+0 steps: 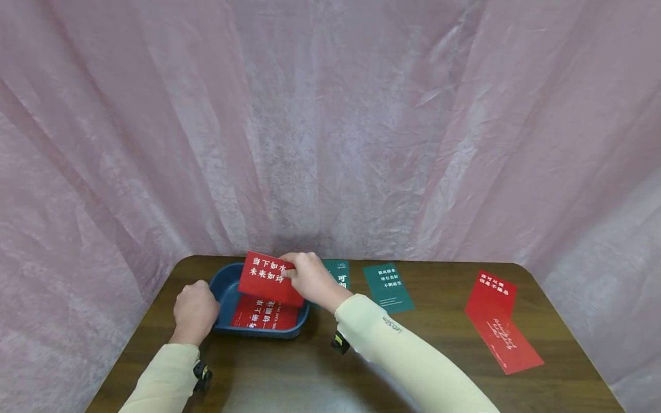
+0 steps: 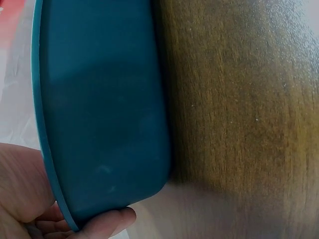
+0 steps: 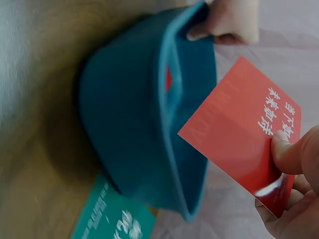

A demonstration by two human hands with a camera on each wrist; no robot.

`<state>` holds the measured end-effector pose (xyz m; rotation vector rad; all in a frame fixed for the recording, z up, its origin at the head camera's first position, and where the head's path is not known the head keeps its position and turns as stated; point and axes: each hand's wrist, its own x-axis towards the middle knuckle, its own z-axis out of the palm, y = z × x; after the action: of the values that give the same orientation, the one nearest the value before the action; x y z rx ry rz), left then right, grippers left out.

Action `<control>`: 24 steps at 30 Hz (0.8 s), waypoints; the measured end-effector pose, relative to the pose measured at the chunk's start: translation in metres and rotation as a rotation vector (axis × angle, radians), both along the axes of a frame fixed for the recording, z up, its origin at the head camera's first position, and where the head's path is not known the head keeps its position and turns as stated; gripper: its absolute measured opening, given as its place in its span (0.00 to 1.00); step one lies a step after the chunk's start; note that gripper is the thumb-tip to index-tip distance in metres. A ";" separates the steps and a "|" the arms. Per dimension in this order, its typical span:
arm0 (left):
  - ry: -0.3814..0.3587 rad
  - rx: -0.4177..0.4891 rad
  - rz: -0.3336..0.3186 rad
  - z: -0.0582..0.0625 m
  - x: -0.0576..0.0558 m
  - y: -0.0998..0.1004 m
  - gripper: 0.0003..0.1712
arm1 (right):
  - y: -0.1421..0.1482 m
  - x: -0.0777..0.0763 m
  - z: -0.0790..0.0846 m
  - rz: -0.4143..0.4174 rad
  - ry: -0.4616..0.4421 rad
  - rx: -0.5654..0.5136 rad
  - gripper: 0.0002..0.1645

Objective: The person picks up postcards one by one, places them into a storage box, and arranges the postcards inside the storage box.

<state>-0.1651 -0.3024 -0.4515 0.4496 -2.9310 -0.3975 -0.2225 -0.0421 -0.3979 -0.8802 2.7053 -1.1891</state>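
A blue plastic bin (image 1: 224,287) stands at the left of the table, one red card (image 1: 258,315) with white writing lying inside it. My left hand (image 1: 196,310) grips the bin's left rim; the left wrist view shows its fingers (image 2: 112,221) curled round the edge. Over the bin, my right hand (image 1: 312,278) pinches another red card (image 1: 265,275) by its right side. In the right wrist view the thumb (image 3: 289,154) presses on that card's printed face, which is tilted above the bin's opening.
Right of the bin lie a green card (image 1: 338,272), partly hidden by the right hand, and a second green card (image 1: 388,288). Two red cards overlap farther right, an upper one (image 1: 493,292) and a lower one (image 1: 506,344). A pink curtain (image 1: 330,126) hangs behind the wooden table (image 1: 439,355).
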 end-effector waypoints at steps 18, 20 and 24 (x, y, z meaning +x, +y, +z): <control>-0.023 0.012 0.012 0.001 0.005 0.000 0.14 | -0.031 0.021 -0.048 0.051 0.015 0.208 0.23; -0.027 0.010 0.015 0.001 0.005 0.000 0.14 | -0.032 0.022 -0.051 0.049 0.021 0.231 0.24; -0.040 0.006 0.016 0.002 0.006 0.002 0.15 | -0.034 0.024 -0.057 0.038 0.015 0.271 0.25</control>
<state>-0.1593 -0.3006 -0.4494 0.4865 -2.9640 -0.3998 -0.1988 -0.0762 -0.4548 -0.8983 2.7582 -0.7849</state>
